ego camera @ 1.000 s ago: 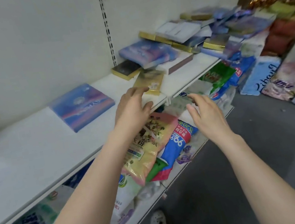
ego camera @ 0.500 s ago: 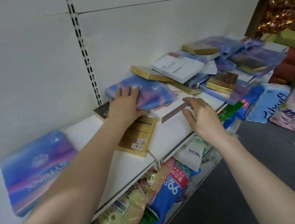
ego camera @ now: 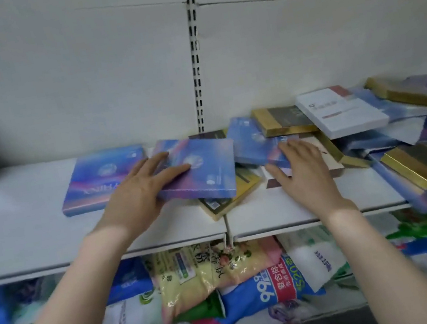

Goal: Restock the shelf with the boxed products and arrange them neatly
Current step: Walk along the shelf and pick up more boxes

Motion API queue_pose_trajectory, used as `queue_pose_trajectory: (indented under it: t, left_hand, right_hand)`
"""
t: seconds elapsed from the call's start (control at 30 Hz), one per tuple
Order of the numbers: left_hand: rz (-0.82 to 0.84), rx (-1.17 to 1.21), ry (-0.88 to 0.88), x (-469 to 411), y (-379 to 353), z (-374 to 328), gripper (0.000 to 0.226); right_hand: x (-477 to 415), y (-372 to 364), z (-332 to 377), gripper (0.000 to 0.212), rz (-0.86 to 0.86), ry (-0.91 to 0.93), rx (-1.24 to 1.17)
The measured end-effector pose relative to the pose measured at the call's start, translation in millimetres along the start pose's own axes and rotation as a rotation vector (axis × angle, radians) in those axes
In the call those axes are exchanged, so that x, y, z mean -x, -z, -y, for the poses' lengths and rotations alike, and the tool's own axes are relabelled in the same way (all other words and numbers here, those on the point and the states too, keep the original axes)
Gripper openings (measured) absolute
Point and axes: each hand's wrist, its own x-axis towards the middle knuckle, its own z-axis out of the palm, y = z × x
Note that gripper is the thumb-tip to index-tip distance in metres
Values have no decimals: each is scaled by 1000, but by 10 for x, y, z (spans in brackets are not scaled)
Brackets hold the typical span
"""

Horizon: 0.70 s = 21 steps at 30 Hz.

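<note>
Your left hand point(ego camera: 138, 194) lays straight, spread fingers point(ego camera: 151, 163) on the tilted blue box point(ego camera: 205, 169); its thumb is hidden. That box leans on a gold box point(ego camera: 230, 201), just beside the flat blue box point(ego camera: 102, 180). Your right hand point(ego camera: 304, 172) rests flat-fingered on a third blue box point(ego camera: 254, 141). Bare shelf point(ego camera: 22, 244) opens leftward. The heap point(ego camera: 421, 163) at right is blurred and cut off.

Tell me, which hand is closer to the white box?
Right. The right hand lies flat just left of and in front of the white box. The left hand is much farther left, on a tilted blue box.
</note>
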Motion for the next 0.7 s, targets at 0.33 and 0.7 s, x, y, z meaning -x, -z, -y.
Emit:
queue_pose_trajectory:
  t: [0.33,0.7]
  left_hand:
    - [-59,519,490,242,17,-306,44]
    - [-333,854,805,109,51,-357,93]
  right_hand:
    - [246,225,213,65,-63,57,-138]
    - [-311,268,11,87,191,48,-86]
